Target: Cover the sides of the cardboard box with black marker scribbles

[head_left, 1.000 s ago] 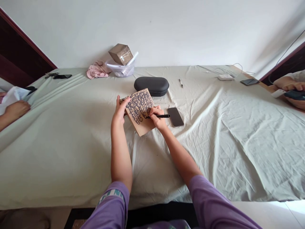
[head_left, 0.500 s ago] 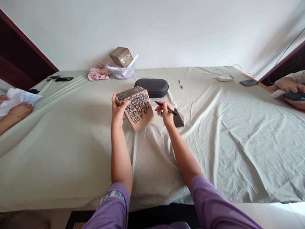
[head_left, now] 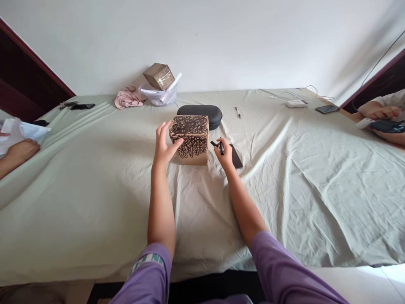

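A cardboard box (head_left: pixel 193 158) stands upright on the cloth, its top and front face covered with black looping scribbles. The lower strip of the front is bare brown. My left hand (head_left: pixel 163 145) grips its left side, thumb across the front and fingers at the upper left edge. Just right of the box, my right hand (head_left: pixel 224 155) is closed round a black marker (head_left: pixel 222 147). A second short black piece (head_left: pixel 214 144), perhaps the marker's cap, shows at its fingers. A dark flat rectangular object (head_left: pixel 236 158) lies beside that hand.
Behind the box sits a black oval case (head_left: pixel 202 110). A pen (head_left: pixel 238 112), a white box-shaped device (head_left: pixel 296 103) and a dark phone (head_left: pixel 327 109) lie farther right. A plastic bowl (head_left: pixel 158 99) carries another box (head_left: pixel 159 76). Other people's hands (head_left: pixel 23 150) appear at both sides.
The box has turned from tilted to upright and stands on the cloth, with its scribbled top now showing. The marker in my right hand has swung from slanting sideways to nearly upright.
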{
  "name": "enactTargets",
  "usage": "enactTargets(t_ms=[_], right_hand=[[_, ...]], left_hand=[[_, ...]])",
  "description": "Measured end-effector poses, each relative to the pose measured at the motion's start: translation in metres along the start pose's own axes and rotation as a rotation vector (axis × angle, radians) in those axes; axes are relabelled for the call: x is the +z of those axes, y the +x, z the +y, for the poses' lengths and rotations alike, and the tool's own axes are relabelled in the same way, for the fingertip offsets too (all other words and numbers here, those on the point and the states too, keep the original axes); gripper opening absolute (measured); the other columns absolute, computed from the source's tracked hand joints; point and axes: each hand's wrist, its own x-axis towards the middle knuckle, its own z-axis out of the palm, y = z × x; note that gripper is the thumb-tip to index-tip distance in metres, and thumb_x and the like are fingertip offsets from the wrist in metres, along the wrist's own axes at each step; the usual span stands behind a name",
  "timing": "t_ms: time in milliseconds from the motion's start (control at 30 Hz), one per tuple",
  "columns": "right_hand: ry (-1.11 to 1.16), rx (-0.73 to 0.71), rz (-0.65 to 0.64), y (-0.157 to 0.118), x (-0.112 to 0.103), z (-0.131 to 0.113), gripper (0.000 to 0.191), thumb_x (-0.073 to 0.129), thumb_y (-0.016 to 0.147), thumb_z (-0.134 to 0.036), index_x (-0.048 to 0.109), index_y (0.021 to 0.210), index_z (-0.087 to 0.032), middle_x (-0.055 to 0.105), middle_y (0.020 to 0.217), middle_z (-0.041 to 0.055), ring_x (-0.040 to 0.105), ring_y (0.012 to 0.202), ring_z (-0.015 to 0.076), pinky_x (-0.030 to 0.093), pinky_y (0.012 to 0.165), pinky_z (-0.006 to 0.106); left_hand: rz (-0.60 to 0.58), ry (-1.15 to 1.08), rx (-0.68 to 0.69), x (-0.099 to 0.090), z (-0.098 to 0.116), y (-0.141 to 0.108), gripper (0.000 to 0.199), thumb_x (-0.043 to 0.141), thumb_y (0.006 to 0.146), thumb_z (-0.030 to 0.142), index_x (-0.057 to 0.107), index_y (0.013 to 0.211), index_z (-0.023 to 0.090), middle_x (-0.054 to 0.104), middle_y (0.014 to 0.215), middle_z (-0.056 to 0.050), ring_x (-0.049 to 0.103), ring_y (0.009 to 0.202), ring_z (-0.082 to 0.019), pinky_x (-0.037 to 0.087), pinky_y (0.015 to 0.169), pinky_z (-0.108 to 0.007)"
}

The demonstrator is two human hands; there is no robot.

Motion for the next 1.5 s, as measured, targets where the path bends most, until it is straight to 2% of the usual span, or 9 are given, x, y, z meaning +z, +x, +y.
enactTargets(t_ms=[67,167,233,333,433,633,800,1000,1500], right_hand=[[0.241,-0.151,0.148,0.005,-0.012,-0.019,0.024,0.062,0.1,-0.027,0.061,0.124,-0.025,0.073,0.11,0.004,0.067,0.094,0.0198,0.056,0.094,0.037],[0.595,-0.422,0.352,-0.002,-0.038,-0.064,0.027,0.073,0.099,-0.032,0.062,0.124,-0.03,0.071,0.107,-0.0002,0.06,0.076,0.0143,0.055,0.074,0.032],[0.629,-0.595,0.303,-0.016,-0.054,-0.095,0.029,0.077,0.099,-0.031,0.064,0.125,-0.032,0.071,0.109,-0.0007,0.059,0.073,0.0134,0.055,0.071,0.032],[0.57,-0.807,0.194,-0.037,-0.068,-0.129,0.028,0.077,0.1,-0.027,0.064,0.124,-0.033,0.072,0.108,-0.0005,0.059,0.072,0.0135,0.056,0.072,0.033],[0.54,-0.916,0.132,-0.047,-0.069,-0.139,0.03,0.081,0.1,-0.033,0.065,0.125,-0.031,0.073,0.108,0.0011,0.064,0.081,0.0168,0.058,0.078,0.035],[0.931,-0.498,0.15,-0.053,-0.081,-0.143,0.042,0.054,0.108,-0.065,0.071,0.117,-0.028,0.069,0.082,0.0018,0.055,0.065,0.0184,0.045,0.064,0.036],[1.228,-0.259,0.0,-0.054,-0.096,-0.154,0.017,0.063,0.088,-0.043,0.061,0.085,-0.026,0.04,0.051,-0.0087,0.028,0.044,0.0113,0.022,0.051,0.029],[1.265,-0.177,-0.189,-0.051,-0.098,-0.156,0.014,0.063,0.083,-0.037,0.063,0.079,-0.024,0.04,0.048,-0.0084,0.024,0.043,0.0098,0.019,0.049,0.027],[1.193,-0.193,-0.218,-0.054,-0.076,-0.149,0.022,0.063,0.092,-0.049,0.056,0.092,-0.028,0.045,0.055,-0.0089,0.03,0.047,0.0128,0.027,0.052,0.03]], left_hand=[[0.239,0.002,0.161,-0.001,0.016,0.001,0.052,0.083,0.091,0.068,0.076,0.118,0.024,0.071,0.119,-0.01,0.07,0.108,-0.024,0.059,0.094,-0.039],[0.416,-0.122,0.299,-0.003,0.054,-0.002,0.044,0.074,0.103,0.065,0.067,0.093,0.023,0.052,0.073,0.005,0.044,0.059,-0.01,0.039,0.058,-0.026],[0.264,-0.226,0.32,-0.004,0.085,-0.009,0.041,0.074,0.104,0.064,0.069,0.1,0.024,0.049,0.068,0.007,0.04,0.052,-0.009,0.03,0.052,-0.024],[-0.101,-0.376,0.246,-0.001,0.127,-0.021,0.057,0.08,0.096,0.074,0.069,0.129,0.028,0.061,0.077,0.004,0.056,0.059,-0.011,0.04,0.053,-0.024],[-0.151,-0.363,0.135,0.006,0.148,-0.029,0.041,0.084,0.099,0.061,0.071,0.117,0.026,0.072,0.092,-0.001,0.07,0.072,-0.013,0.052,0.06,-0.021],[-0.063,-0.612,0.023,0.009,0.148,-0.028,0.03,0.08,0.105,0.053,0.071,0.108,0.024,0.071,0.078,0.002,0.063,0.056,-0.008,0.044,0.048,-0.015],[-0.08,-0.662,-0.018,0.008,0.15,-0.028,0.034,0.082,0.103,0.055,0.07,0.107,0.024,0.072,0.078,0.001,0.061,0.054,-0.007,0.042,0.046,-0.014],[-0.168,-0.681,0.001,0.013,0.155,-0.03,0.033,0.079,0.104,0.055,0.066,0.107,0.025,0.063,0.072,0.003,0.054,0.05,-0.008,0.035,0.041,-0.016],[-0.281,-0.704,-0.051,0.027,0.154,-0.033,0.035,0.072,0.107,0.062,0.063,0.11,0.028,0.042,0.068,0.005,0.042,0.049,-0.01,0.033,0.043,-0.02]])
